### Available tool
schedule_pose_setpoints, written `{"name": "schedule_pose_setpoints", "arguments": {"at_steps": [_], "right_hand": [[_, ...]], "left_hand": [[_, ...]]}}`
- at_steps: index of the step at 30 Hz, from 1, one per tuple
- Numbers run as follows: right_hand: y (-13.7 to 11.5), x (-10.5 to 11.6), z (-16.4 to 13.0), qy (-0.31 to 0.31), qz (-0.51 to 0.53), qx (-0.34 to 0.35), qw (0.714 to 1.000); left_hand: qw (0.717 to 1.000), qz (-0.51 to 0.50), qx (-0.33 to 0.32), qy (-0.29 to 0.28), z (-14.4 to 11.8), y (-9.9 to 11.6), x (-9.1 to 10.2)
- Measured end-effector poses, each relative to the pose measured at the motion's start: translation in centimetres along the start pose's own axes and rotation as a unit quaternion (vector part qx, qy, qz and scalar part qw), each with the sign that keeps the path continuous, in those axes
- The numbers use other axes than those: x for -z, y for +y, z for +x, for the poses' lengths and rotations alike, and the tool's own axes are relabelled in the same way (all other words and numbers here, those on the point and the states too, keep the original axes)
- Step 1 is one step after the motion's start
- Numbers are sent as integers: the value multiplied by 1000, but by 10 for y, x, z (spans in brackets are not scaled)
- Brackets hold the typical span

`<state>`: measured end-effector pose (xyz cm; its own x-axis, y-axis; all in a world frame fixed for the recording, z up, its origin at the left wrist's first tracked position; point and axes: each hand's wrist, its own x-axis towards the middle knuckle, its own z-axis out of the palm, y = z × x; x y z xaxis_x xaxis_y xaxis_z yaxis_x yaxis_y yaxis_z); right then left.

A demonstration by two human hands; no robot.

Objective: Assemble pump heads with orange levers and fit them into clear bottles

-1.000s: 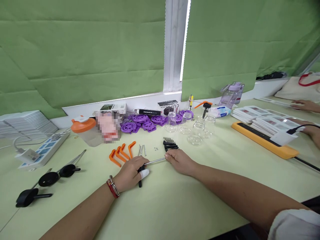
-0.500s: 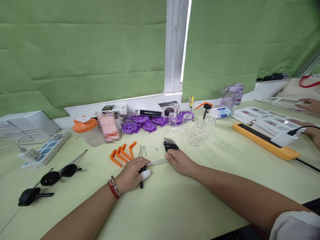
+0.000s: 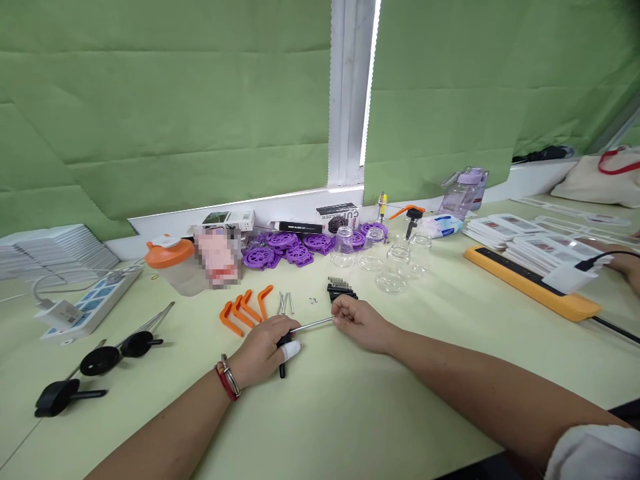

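Left hand (image 3: pixel 263 347) grips screwdriver (image 3: pixel 300 330) handle; right hand (image 3: pixel 361 323) pinches shaft tip; glass jars (image 3: pixel 395 267) empty

- The left hand (image 3: pixel 264 345) rests on the desk (image 3: pixel 350 413), closed around the black handle of a screwdriver (image 3: pixel 300 330).
- The right hand (image 3: pixel 361 323) pinches the tip of its metal shaft.
- A black bit set (image 3: pixel 340 290) lies just beyond the right hand.
- Orange brackets (image 3: pixel 244 308) and loose screws (image 3: pixel 284 302) lie near the left hand.
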<state>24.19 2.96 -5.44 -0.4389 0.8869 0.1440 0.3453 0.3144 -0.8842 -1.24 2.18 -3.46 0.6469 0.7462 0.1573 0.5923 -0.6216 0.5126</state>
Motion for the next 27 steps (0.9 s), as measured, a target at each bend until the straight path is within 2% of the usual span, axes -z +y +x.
{"name": "schedule_pose_setpoints", "arguments": {"at_steps": [10,14,18,27], "right_hand": [[-3,1,2,7,-83,-14,996],[1,0,2,15,-41,-15,999],[6,-1,2,-3,12,-6,1000],[1,2,2,2,-71,-21,997]], "left_hand": [[1000,-8,2,-2,-1,-1,-1],[1000,-14,6,-1,-1,-1,0],[1000,-11,11,-3,-1,-2,0],[1000,-4,1,-7,1,-1,0]]}}
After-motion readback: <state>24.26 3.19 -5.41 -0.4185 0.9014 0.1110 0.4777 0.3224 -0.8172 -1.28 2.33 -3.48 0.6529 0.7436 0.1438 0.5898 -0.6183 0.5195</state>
